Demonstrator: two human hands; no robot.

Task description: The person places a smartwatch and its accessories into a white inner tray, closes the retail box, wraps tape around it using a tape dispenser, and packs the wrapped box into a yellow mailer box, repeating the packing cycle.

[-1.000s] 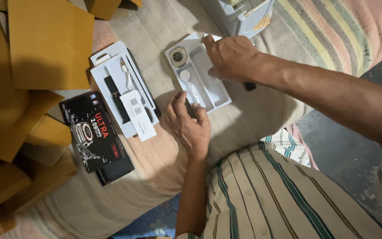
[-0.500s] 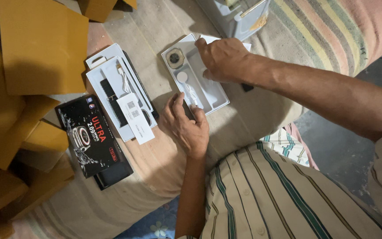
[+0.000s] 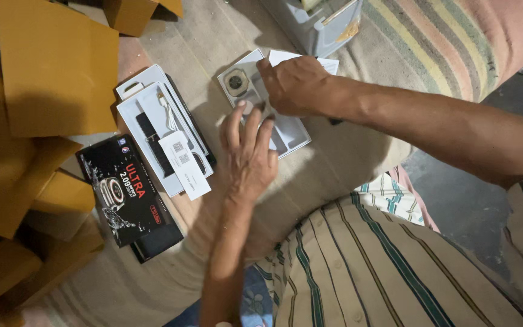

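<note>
- Left hand (image 3: 248,154) lies flat, fingers spread wide, holding nothing; fingertips touch the near edge of the white tray (image 3: 292,130).
- Right hand (image 3: 295,85) sits over the tray's middle, fingers curled down into it; can't tell if it grips anything, palm hides what's under.
- Tray lies centre-far on the beige cloth (image 3: 346,163), tilted diagonally; watch face (image 3: 235,82) sits in its far-left corner, just left of the right hand.
- Risk: the cloth looks soft and uneven, so a push from the left fingertips could slide or tip the tray, and the watch face could pop out of its seat.
- Risk: right hand works blind over the tray's middle, prob. by feel; a hard pull could crack the thin plastic or flick a small part onto the cloth, hard to find among the folds.
- Risk: right forearm crosses the tray's right side; a sweep back could drag the tray toward the cloth edge and the dark floor (image 3: 455,194) on the right.
- Second tray (image 3: 146,106), left of the first, holds a strap, a cable and a paper slip (image 3: 184,163) lying loose across its near end; a left-hand bump could knock the slip off.
- Black box (image 3: 125,194) sits near-left, just beside the second tray, close to the cardboard pile (image 3: 49,72); crowding means things could get mixed or buried.
</note>
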